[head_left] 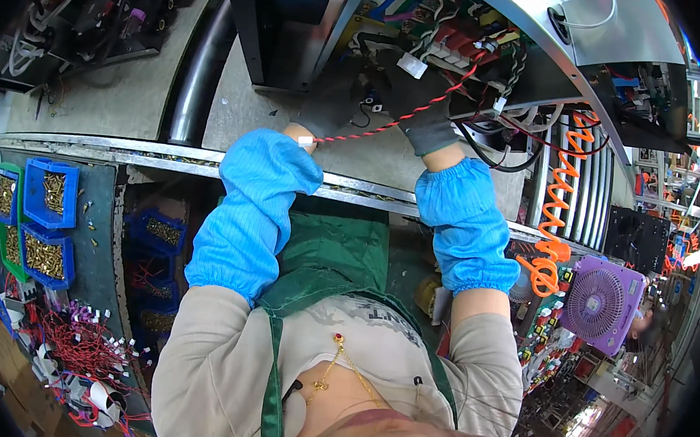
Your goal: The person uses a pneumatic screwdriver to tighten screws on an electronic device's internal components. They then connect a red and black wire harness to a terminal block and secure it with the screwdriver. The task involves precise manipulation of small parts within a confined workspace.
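Both my hands wear dark grey gloves and reach into an open metal housing [577, 97] full of wiring and circuit boards. My left hand [332, 106] is at the lower left of the opening, beside a small dark part with a short black cable [365, 114]. Close to it on the right, my right hand [426, 113] points inward. The fingers of both blend into the dark interior, so any grip is hidden. A red-and-black twisted wire [398, 124] crosses over both hands, its white connector [306, 142] lying by my left wrist. Another white connector [412, 66] hangs above my right hand.
Blue bins [47, 256] of brass fasteners and a heap of red wires [89, 346] lie at left. An orange coiled hose [562, 186] hangs at right near a purple fan [604, 306]. A metal roller [202, 75] and another wired unit [103, 18] stand at far left.
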`<state>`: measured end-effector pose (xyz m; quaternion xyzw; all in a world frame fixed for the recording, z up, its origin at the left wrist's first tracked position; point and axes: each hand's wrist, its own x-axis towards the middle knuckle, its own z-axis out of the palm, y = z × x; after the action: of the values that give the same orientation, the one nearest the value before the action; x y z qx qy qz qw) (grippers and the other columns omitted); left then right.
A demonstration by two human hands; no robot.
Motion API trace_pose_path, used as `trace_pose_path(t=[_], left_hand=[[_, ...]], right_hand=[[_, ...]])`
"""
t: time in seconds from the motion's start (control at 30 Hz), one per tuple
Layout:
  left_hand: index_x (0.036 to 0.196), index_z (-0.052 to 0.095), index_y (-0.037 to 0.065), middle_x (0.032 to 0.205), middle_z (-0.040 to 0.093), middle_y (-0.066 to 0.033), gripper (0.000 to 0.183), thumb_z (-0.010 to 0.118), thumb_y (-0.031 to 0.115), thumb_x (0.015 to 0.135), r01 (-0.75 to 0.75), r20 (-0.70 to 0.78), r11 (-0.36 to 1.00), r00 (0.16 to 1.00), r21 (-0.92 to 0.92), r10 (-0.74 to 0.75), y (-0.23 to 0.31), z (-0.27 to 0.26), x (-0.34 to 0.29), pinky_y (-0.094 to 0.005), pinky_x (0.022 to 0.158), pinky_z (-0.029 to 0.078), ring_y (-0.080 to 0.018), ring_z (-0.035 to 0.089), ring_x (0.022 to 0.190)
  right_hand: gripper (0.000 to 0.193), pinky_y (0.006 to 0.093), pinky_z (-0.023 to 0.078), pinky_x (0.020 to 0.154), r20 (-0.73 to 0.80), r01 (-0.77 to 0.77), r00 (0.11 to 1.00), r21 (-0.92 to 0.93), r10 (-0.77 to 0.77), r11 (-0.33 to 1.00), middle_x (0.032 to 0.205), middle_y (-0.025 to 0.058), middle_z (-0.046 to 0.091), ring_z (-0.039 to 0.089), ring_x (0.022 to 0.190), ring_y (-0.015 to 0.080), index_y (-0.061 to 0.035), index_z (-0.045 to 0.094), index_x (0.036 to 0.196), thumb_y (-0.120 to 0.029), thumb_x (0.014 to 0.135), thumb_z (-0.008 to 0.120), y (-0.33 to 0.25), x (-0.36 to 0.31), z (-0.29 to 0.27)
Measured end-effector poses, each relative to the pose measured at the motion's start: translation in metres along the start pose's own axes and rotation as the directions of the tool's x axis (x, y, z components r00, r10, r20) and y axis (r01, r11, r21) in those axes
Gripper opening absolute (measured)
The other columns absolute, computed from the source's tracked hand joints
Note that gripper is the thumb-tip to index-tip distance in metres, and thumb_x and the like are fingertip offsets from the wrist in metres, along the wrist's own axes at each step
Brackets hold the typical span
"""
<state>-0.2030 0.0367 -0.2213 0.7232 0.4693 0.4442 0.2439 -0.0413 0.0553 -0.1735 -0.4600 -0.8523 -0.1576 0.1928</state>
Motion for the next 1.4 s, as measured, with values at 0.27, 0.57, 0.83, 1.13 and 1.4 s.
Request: trace_pose_path(t=[0.27,0.57,0.83,1.13,1.4], left_hand=[[0.106,0.057,0.004,0.105,0.058,-0.0187,0.025,0.049,0.017,0.087,0.104,0.012,0.994,0.994,-0.008,-0.104,0.018,-0.007,0.006,-0.0436,0.083,0.045,-0.0375,0.055,0.098],[0.096,0.058,0.003,0.093,0.062,-0.0204,0.022,0.051,0.021,0.086,0.163,-0.045,0.985,0.986,0.064,-0.160,-0.002,0.010,0.010,-0.0460,0.078,0.047,-0.0386,0.059,0.090],[0.095,0.058,0.002,0.091,0.061,-0.0209,0.022,0.051,0.021,0.085,0.131,-0.050,0.981,0.991,0.146,-0.125,-0.002,0.002,-0.013,-0.0464,0.076,0.047,-0.0389,0.059,0.088],[0.094,0.058,0.002,0.089,0.061,-0.0213,0.023,0.052,0.021,0.084,0.119,-0.059,0.974,0.992,0.193,-0.109,-0.008,0.007,-0.017,-0.0468,0.074,0.047,-0.0393,0.059,0.085],[0.094,0.058,0.001,0.087,0.061,-0.0218,0.023,0.053,0.020,0.083,0.121,-0.060,0.969,0.992,0.214,-0.111,-0.004,0.006,-0.014,-0.0471,0.073,0.047,-0.0396,0.059,0.083]], right_hand=[[0.016,0.0388,0.043,0.056,-0.076,-0.086,0.993,0.007,0.086,0.996,0.070,0.0072,0.059,0.060,0.069,0.0257,-0.0104,0.061,0.074,-0.025,0.078,0.054,-0.010,-0.004,0.003],[0.019,0.0393,0.044,0.057,-0.130,-0.151,0.980,-0.004,0.149,0.989,0.070,0.0068,0.060,0.060,0.069,0.0261,-0.0105,0.062,0.075,-0.027,0.079,0.053,-0.021,0.001,0.010],[0.023,0.0396,0.045,0.057,-0.024,-0.316,0.948,0.052,0.318,0.947,0.076,0.0087,0.062,0.061,0.070,0.0272,-0.0089,0.061,0.085,-0.030,0.081,0.054,-0.022,-0.014,0.030],[0.023,0.0382,0.047,0.059,0.207,-0.233,0.958,0.160,0.198,0.959,0.074,0.0085,0.062,0.060,0.067,0.0283,-0.0110,0.062,0.097,-0.021,0.076,0.063,-0.060,-0.065,-0.079],[0.074,0.0412,0.050,0.079,0.744,-0.315,0.061,-0.619,0.666,0.720,0.096,0.0201,0.064,0.063,0.093,0.0310,-0.0033,0.065,0.100,-0.065,0.061,0.066,0.053,-0.187,-0.165]])
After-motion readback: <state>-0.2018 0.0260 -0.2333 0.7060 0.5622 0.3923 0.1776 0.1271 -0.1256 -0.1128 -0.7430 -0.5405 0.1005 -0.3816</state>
